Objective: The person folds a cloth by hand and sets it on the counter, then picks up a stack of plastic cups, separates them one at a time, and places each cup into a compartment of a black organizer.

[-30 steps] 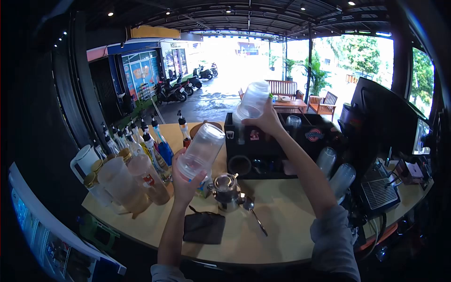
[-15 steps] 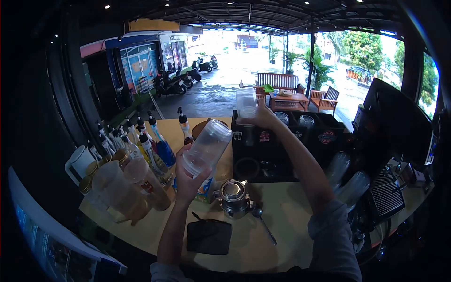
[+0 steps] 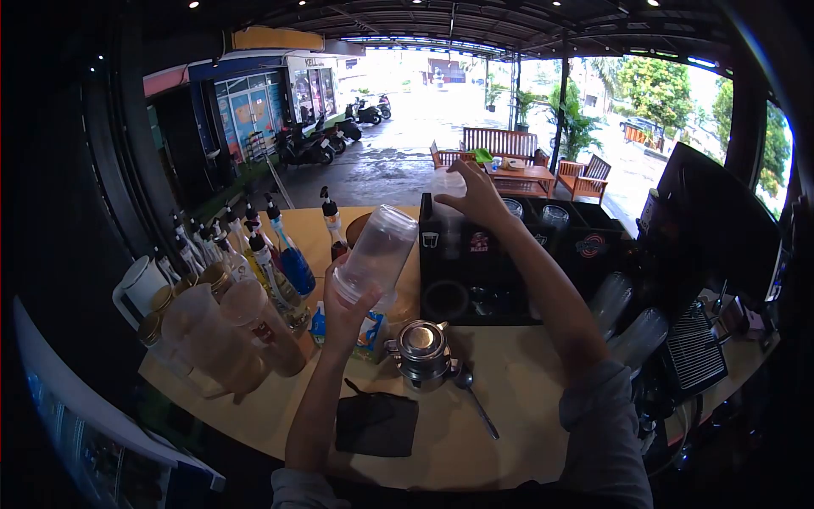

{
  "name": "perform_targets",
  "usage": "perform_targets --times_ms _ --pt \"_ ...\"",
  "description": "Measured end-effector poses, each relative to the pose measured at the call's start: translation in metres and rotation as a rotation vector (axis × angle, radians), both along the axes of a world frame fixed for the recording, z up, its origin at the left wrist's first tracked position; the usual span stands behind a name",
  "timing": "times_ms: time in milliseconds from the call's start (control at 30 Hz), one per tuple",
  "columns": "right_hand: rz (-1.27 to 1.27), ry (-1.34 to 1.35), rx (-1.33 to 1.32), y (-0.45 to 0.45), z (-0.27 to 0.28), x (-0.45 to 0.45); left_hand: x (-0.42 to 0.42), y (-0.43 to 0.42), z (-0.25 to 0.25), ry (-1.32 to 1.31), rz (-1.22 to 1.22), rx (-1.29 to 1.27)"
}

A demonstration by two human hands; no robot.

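My left hand (image 3: 343, 316) is closed around the lower part of a stack of clear plastic cups (image 3: 379, 250), tilted with the bases upward, over the counter. Farther out, my right hand (image 3: 477, 199) has its thumb and fingers curved around another clear plastic cup (image 3: 448, 183) at the left slot of a black cup organizer (image 3: 530, 293). Part of that cup is down inside the slot; whether it is one cup or a stack, I cannot tell. Below the hands sit a metal drip pot (image 3: 422, 349), a spoon (image 3: 479, 407) and a dark folded cloth (image 3: 377, 424).
Pump bottles (image 3: 292, 259), a clear pitcher (image 3: 203, 339) and a brownish tumbler (image 3: 263, 327) crowd the counter's left. A carton (image 3: 370, 333) is behind my left wrist. More plastic cups (image 3: 640, 339), a monitor (image 3: 712, 220) and a drip grate (image 3: 695, 343) stand on the right.
My right hand has lowered its cup into the organizer slot, the fingers now over its upper part. My left hand's stack has tipped slightly more upright.
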State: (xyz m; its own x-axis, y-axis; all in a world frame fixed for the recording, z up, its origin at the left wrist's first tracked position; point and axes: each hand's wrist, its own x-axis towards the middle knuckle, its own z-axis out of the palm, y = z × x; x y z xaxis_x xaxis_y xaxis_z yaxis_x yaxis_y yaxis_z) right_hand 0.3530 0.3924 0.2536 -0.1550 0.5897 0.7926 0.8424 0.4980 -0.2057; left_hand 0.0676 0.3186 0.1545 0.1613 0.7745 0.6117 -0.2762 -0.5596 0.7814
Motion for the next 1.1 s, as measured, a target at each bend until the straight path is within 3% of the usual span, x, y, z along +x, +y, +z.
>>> perform_targets --times_ms 267,467,567,633,700,767,900,967,1033,1100 --pt "-0.055 0.053 -0.038 -0.015 -0.026 -0.006 0.018 -0.001 -0.004 -0.143 -0.184 -0.192" --pt "-0.193 -0.140 0.052 -0.014 -0.027 0.001 0.030 -0.013 -0.002 -0.256 -0.315 -0.316" --pt "-0.004 0.038 0.165 -0.049 0.000 -0.010 0.036 -0.015 0.004 -0.230 -0.263 -0.222" --pt "0.302 0.546 -0.391 -0.096 0.015 -0.036 0.044 -0.016 0.007 -0.233 -0.202 -0.158" --pt "0.393 0.563 -0.422 -0.116 0.014 -0.051 0.055 -0.016 0.006 -0.065 0.008 0.037" --pt "0.266 0.448 -0.467 -0.131 0.015 -0.060 0.067 -0.031 0.016 -0.037 -0.012 0.044" --pt "0.134 0.454 -0.259 -0.120 0.022 -0.045 0.072 -0.013 0.020 0.073 -0.131 0.122" --pt "0.120 0.486 -0.242 -0.110 0.039 -0.032 0.074 0.003 0.023 0.115 -0.057 0.192" --pt "0.030 0.470 -0.107 -0.090 0.054 -0.017 0.076 0.015 0.032 0.321 0.108 0.161" --pt "-0.006 0.379 -0.035 -0.076 0.066 -0.010 0.078 0.034 0.036 0.547 0.149 0.369"
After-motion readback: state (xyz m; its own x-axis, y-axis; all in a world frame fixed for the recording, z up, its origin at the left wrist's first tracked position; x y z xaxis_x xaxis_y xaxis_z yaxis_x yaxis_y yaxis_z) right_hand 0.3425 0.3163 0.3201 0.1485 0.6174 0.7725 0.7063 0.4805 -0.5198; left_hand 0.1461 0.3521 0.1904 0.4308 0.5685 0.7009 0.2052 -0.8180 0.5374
